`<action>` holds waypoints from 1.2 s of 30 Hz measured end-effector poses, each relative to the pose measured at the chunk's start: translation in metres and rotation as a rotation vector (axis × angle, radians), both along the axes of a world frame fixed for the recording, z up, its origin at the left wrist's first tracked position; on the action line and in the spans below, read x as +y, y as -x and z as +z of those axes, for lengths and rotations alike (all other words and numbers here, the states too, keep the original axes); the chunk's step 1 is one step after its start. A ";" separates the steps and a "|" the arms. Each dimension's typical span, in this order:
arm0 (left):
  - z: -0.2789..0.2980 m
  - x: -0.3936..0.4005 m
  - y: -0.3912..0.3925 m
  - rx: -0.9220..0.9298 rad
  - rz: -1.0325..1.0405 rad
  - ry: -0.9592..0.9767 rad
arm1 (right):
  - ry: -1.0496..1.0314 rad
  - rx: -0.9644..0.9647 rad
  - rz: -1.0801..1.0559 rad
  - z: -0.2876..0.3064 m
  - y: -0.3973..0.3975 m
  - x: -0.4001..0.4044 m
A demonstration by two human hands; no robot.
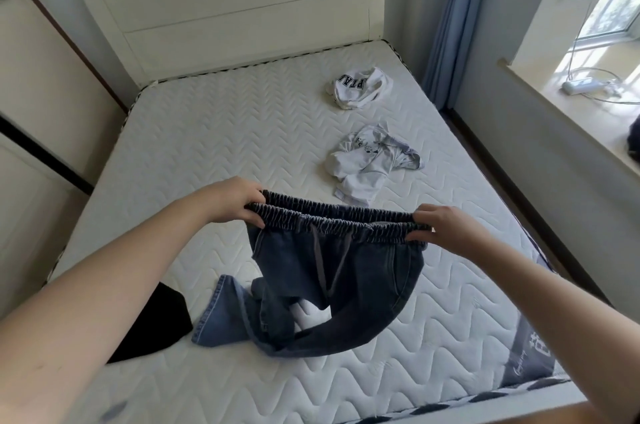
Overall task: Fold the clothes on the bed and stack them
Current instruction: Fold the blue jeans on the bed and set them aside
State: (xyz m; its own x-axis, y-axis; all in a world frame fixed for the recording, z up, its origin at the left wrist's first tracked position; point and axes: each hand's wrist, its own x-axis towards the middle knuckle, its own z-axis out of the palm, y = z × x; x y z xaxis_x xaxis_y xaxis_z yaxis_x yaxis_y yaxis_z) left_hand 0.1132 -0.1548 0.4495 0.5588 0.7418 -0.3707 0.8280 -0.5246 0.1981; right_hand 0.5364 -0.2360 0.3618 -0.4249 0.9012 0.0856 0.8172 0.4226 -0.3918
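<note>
A pair of dark blue jeans (332, 271) with an elastic waistband and grey drawstring hangs over the white quilted mattress (214, 146). My left hand (239, 202) grips the waistband's left end and my right hand (446, 228) pinches its right end, stretching it flat between them. The legs trail crumpled onto the mattress below, one cuff lying to the left. A crumpled white shirt with a small print (367, 162) lies beyond the jeans. Farther back lies a bunched white garment with dark letters (358, 87). A black garment (156, 326) lies near my left forearm.
A cream headboard (235, 4) stands at the far end. A wardrobe (38, 84) runs along the left side. A blue curtain (453, 25) and a windowsill (571, 101) with a power strip (581, 86) are on the right. A narrow floor strip runs beside the bed.
</note>
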 end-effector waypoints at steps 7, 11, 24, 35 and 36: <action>0.062 -0.013 0.029 -0.151 0.139 -0.122 | -0.120 0.018 -0.040 0.061 0.017 0.032; 0.119 -0.017 0.047 -0.266 0.258 -0.222 | -0.229 0.097 -0.105 0.120 0.034 0.053; 0.298 -0.024 0.102 -0.581 0.357 -0.657 | -0.518 0.176 -0.006 0.313 0.089 0.088; 0.409 -0.053 0.136 -0.725 0.337 -0.678 | -0.563 0.618 0.008 0.436 0.120 0.097; 0.418 -0.056 0.139 -0.787 0.324 -0.623 | -0.547 0.672 0.034 0.444 0.121 0.097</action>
